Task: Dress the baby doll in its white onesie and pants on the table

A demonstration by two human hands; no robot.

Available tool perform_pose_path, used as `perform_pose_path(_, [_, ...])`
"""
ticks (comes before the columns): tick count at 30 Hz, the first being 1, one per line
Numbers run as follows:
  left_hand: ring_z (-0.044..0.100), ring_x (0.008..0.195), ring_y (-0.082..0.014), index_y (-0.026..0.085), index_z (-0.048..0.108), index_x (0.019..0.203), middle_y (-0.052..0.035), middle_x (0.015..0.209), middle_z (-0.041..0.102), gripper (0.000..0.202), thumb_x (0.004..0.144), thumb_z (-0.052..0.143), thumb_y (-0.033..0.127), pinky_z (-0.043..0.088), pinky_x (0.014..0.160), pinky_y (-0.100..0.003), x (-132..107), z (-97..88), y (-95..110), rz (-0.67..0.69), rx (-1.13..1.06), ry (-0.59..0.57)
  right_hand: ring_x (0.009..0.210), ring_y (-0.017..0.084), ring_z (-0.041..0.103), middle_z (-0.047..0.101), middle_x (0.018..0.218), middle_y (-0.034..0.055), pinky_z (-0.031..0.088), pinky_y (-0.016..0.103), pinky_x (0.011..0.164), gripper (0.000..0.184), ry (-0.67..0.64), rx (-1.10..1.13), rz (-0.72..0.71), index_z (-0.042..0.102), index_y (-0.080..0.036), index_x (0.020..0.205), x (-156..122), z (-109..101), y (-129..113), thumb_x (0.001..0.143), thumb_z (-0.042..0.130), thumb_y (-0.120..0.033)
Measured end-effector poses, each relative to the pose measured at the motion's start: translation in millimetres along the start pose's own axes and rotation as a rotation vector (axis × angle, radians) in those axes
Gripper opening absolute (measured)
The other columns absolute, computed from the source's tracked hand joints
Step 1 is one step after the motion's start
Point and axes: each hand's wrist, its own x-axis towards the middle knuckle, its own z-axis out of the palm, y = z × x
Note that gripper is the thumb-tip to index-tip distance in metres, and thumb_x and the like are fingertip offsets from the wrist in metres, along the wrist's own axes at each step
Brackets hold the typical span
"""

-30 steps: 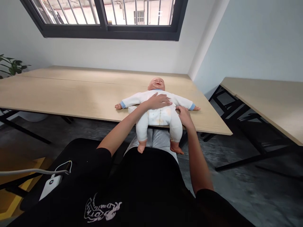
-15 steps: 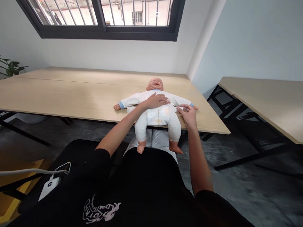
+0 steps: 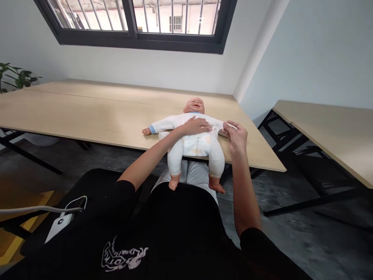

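Wooden table (image 3: pixel 87 116) bears one doll (image 3: pixel 198 144); left hand (image 3: pixel 196 125) lies flat on its chest; right hand (image 3: pixel 237 137) pinches its sleeve (image 3: pixel 220 125).

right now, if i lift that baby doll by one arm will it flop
Probably floppy at the hips: on the baby doll legs droop over the table edge. Its romper looks soft, so it may bunch under the left hand. The moulded head looks hard, perhaps top-heavy.

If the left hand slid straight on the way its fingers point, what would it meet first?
Likely the doll's sleeve, held by the right hand just beyond it; depth is unclear.
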Motion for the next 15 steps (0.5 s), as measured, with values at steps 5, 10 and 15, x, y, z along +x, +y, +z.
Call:
perform_pose_path(5, [0.054,0.138,-0.0269,0.02,0.071,0.122,-0.0051,0.139,0.068,0.042,0.101,0.047,0.049,0.012,0.131,-0.061,1.0,0.8,-1.4,0.006,0.028,0.012,0.06,0.015,0.068,0.07,0.067,0.0007,0.054,0.023,0.057,0.024,-0.222,-0.329,-0.13,0.069,-0.016,0.086,-7.8,36.7,-6.5,0.068,0.082,-0.026])
perform_pose_path(10, [0.061,0.129,-0.0273,0.024,0.068,0.136,-0.0041,0.129,0.074,0.044,0.098,0.051,0.039,0.018,0.13,-0.058,1.9,1.5,-4.3,0.05,0.016,0.029,0.083,0.026,0.077,0.076,0.078,0.0068,0.061,0.036,0.079,0.016,-0.209,-0.717,-0.243,0.076,-0.016,0.09,-22.5,50.4,-11.5,0.076,0.078,-0.021])
perform_pose_path(15, [0.065,0.124,-0.0264,0.027,0.07,0.132,-0.0026,0.128,0.074,0.042,0.094,0.051,0.025,0.018,0.129,-0.061,7.8,6.5,-14.0,0.029,0.0,0.063,0.105,0.034,0.076,0.079,0.091,0.0097,0.058,0.051,0.1,0.022,-0.243,-0.94,-0.325,0.079,-0.018,0.109,-36.9,56.0,-17.2,0.089,0.069,-0.021])
